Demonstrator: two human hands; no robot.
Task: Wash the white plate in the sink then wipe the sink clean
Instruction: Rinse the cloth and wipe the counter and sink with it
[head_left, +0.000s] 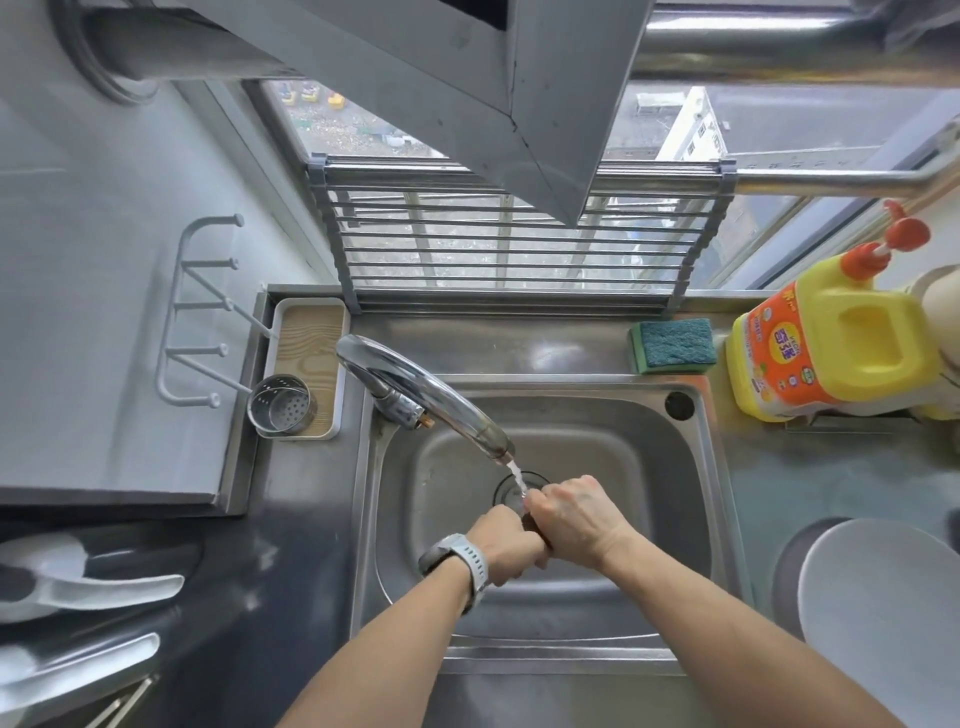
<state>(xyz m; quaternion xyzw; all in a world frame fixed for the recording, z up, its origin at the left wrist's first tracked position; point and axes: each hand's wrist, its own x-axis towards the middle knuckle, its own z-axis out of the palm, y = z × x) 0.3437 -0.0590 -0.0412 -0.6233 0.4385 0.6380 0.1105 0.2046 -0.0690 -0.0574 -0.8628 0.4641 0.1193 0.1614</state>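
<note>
Both hands are pressed together over the drain of the steel sink (670, 525), under water running from the faucet (415, 387). My left hand (506, 545), with a grey watch on the wrist, is curled into a fist. My right hand (571, 512) is closed too, its knuckles in the stream. Between them shows a sliver of a small dark thing (537, 529); most of it is hidden, so I cannot tell what it is. The white plate (883, 603) lies on the counter to the right of the sink, apart from both hands.
A green sponge (671, 345) lies on the ledge behind the sink, next to a yellow detergent bottle (831, 353). A tray with a steel cup (283, 405) stands at the left, a roll-up rack (509, 244) leans against the window, and white utensils (88, 587) sit at the far left.
</note>
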